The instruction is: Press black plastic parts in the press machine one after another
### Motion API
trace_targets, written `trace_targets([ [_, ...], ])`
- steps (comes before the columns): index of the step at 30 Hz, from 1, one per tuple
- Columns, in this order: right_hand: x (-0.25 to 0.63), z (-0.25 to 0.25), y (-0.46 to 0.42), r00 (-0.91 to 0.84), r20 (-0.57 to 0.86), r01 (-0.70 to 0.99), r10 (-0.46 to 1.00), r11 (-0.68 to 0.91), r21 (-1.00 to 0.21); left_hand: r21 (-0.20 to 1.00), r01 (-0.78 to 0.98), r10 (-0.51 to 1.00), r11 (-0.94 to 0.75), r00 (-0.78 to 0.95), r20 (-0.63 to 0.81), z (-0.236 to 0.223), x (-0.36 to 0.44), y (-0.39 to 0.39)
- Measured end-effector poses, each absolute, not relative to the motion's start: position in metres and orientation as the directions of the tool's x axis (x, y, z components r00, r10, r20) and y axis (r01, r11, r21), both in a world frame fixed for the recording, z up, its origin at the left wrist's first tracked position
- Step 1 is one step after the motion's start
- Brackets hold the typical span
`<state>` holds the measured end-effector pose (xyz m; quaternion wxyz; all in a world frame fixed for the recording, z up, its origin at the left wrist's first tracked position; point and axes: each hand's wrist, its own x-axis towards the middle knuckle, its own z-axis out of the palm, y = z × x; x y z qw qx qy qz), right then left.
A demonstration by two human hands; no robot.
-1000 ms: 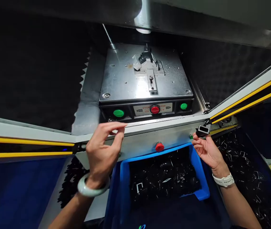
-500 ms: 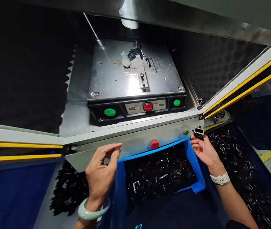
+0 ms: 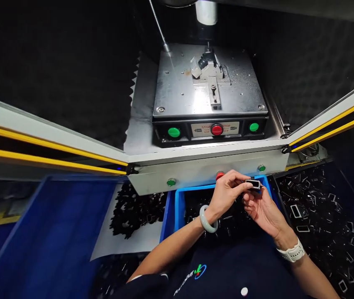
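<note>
Okay so both hands are together over the far edge of the blue plastic bin (image 3: 177,207), with the left hand (image 3: 226,193) and right hand (image 3: 262,209) both pinching a small black rectangular frame (image 3: 253,184) in their fingertips, just right of the red knob (image 3: 219,175) on the machine's front panel. The bin is holding a heap of black parts, a dark tray (image 3: 316,207) on the right is holding more black frames, and a steel press plate (image 3: 177,91) with a metal fixture (image 3: 211,72) is sitting up ahead
</note>
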<state>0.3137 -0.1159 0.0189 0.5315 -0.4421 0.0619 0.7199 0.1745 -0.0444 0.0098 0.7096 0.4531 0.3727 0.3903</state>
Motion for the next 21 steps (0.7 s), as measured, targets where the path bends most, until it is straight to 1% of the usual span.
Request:
trace_targets([
  [8,0.294,0.006,-0.117,-0.089,-0.655,-0.754,0.75,-0.48,-0.448,0.877,-0.235,0.871,0.42,0.375,-0.317,-0.004,0.16,-0.053],
  [12,0.291,0.0,-0.118,-0.08,-0.666,-0.756,0.742,-0.48,-0.444,0.854,-0.224,0.847,0.47,0.385,-0.366,-0.004,0.158,-0.055],
  [18,0.291,-0.006,-0.12,-0.056,-0.682,-0.785,0.729,-0.454,-0.421,0.814,-0.278,0.825,0.511,0.424,-0.373,-0.005,0.157,-0.063],
  [21,0.291,-0.007,-0.121,-0.05,-0.694,-0.785,0.719,-0.458,-0.418,0.808,-0.269,0.826,0.524,0.392,-0.405,-0.008,0.157,-0.066],
])
